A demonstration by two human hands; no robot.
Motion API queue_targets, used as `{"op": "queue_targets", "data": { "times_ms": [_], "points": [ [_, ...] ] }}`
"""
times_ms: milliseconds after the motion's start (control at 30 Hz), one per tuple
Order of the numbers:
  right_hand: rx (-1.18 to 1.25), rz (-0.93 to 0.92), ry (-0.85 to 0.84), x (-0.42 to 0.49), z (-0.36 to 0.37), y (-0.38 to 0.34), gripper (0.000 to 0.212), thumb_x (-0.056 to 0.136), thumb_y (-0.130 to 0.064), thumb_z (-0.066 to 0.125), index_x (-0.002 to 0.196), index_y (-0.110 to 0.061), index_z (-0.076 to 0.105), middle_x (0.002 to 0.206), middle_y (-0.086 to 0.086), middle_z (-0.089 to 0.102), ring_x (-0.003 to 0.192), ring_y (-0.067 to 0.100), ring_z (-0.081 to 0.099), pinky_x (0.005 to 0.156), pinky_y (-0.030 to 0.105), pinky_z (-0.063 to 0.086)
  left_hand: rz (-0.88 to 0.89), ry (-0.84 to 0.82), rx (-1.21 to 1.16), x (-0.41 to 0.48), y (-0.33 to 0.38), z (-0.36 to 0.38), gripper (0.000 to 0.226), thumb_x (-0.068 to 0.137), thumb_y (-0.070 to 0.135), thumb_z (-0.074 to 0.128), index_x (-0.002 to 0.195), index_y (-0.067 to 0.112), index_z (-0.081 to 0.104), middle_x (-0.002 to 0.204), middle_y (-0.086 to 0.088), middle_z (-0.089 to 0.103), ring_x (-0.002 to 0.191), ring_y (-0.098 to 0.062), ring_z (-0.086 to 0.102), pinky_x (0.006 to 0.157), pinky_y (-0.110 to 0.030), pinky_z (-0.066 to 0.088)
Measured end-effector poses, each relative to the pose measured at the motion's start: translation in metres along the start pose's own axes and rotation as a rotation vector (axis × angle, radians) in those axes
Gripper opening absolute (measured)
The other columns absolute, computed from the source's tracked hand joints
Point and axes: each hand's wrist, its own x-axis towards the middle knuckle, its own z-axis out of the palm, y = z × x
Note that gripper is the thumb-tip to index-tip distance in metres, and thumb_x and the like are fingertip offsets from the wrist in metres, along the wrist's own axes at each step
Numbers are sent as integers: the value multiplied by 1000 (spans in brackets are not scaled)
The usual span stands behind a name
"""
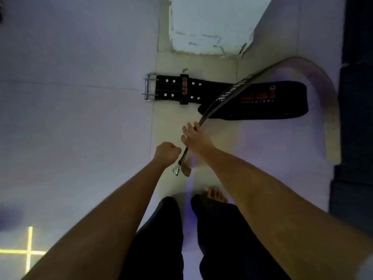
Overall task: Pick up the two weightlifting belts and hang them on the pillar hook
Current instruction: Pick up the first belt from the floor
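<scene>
Leather belt with white script (232, 89) is in both your hands, first of the two pickups in progress. Your right hand (194, 136) is wrapped over its strap partway along, fingers curled on the edge. Your left hand (168, 152) is clenched into a fist at the buckle end, and the metal prongs (176, 169) dangle just below it; looks like a grip on the strap, but the fingers hide the actual contact. The far end of this belt arcs up and right, then drops to the floor (80, 118) near its right edge by the dark mat (355, 118), so it's only partly lifted. It crosses over the second one.

Black USI belt (252, 102) lies flat on the floor right at the foot of the white pillar (210, 25), buckle (150, 87) pointing left, wide padded end to the right, untouched.

No hook visible; it must be higher up the pillar, out of view.

Next move, as I read it: gather the script belt fully off the floor into one hand, so the tail stops dragging across the black one, then free the other hand to grab the USI belt, probably at the buckle end. After that you look up and find the hook. Watch the loose prongs swinging near your bare foot (215, 195).
</scene>
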Motion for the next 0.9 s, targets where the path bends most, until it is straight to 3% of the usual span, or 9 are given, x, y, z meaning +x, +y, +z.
{"op": "queue_targets", "data": {
  "times_ms": [67,133,267,367,533,667,733,800,900],
  "points": [
    [17,-45,-75,13,2,2,26,95,-9,50,116,-13,65,130,13,62,128,35,50,118,54,22,-55,-47,-99,10,1,2,14,87,11,57,78,2,64,83,-18,68,65,-27,59,58,-27,48],
    [83,-38,-99,10,-11,10,25,94,-5,50,113,-14,64,118,6,67,119,29,55,114,48,29,-99,-68,-159,7,8,-2,17,87,10,56,73,4,63,79,-15,67,57,-22,59,49,-21,48],
    [332,38,-10,-30,-73,34,22,93,-4,51,107,-13,65,105,7,67,105,26,60,87,36,42,-94,-91,-117,-48,25,-24,39,89,31,57,64,2,66,62,-12,70,49,-22,66,49,-24,56],
    [527,105,13,-79,-153,59,19,93,-8,49,100,-13,66,93,7,67,91,27,64,67,34,38,-1,158,-48,-117,61,-62,47,86,43,49,77,2,71,65,-10,75,63,-28,74,67,-40,64],
    [658,231,88,-187,-292,88,22,95,-14,47,111,-14,62,102,8,66,94,31,65,67,34,36,168,459,156,-281,150,-131,51,99,42,40,111,-3,61,115,-22,65,109,-40,62,85,-40,47],
    [785,386,369,-276,-421,116,31,97,-18,48,125,-6,58,105,17,70,95,40,68,72,41,50,256,516,-108,-413,205,-173,62,95,53,46,112,-4,62,114,-24,67,107,-41,63,85,-44,50],
    [794,427,611,-315,-483,126,22,91,-13,59,107,0,64,86,19,70,72,42,70,58,42,52,306,521,-353,-471,225,-192,50,95,47,50,107,-1,63,106,-20,69,101,-38,65,86,-43,50],
    [696,407,778,-351,-536,135,16,77,-7,73,90,-1,67,72,15,65,51,37,65,41,34,45,410,519,-631,-526,242,-212,32,95,32,54,80,6,65,79,-10,70,79,-31,66,76,-40,55],
    [637,421,970,-404,-597,159,30,76,-15,75,105,-7,70,80,10,64,61,32,65,44,26,39,566,391,-909,-599,259,-245,21,94,22,60,74,17,64,80,-4,71,84,-27,70,77,-37,59]
  ]
}}
